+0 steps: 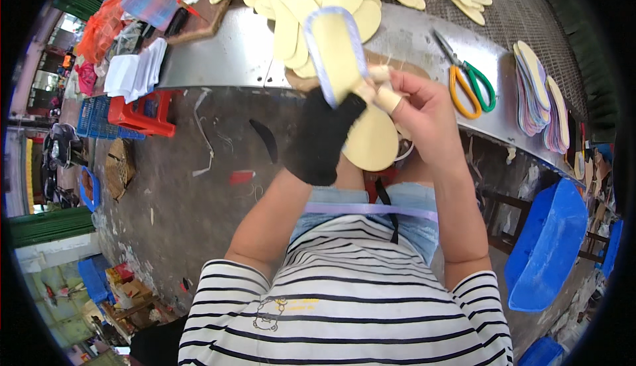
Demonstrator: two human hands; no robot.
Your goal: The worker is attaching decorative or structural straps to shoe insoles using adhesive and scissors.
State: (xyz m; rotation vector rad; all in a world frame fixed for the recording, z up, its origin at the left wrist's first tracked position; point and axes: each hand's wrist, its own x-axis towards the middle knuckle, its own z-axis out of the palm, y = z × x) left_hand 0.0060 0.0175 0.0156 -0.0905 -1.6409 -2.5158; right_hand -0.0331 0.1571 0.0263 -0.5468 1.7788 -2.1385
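A pale yellow insole (371, 142) is held up between my two hands, one rounded end toward the table and the other over my lap. Pale lavender edging strip (360, 48) runs round its far end. My left hand (321, 137), in a black glove, is closed on the insole's left side near the middle. My right hand (425, 111) is bare, with beige wraps on the thumb and fingers. Its fingertips pinch the insole's right edge at the narrow middle, where the edging reaches. Whether a strip end lies between those fingertips is hidden.
Loose yellow insoles (285, 8) are heaped on the metal table (218, 54). Scissors (465, 78) with orange and green handles lie to the right, near stacked insoles (530, 88). Folded white sheets (137, 69) hang over a red stool (142, 114). A blue tub (548, 247) stands at right.
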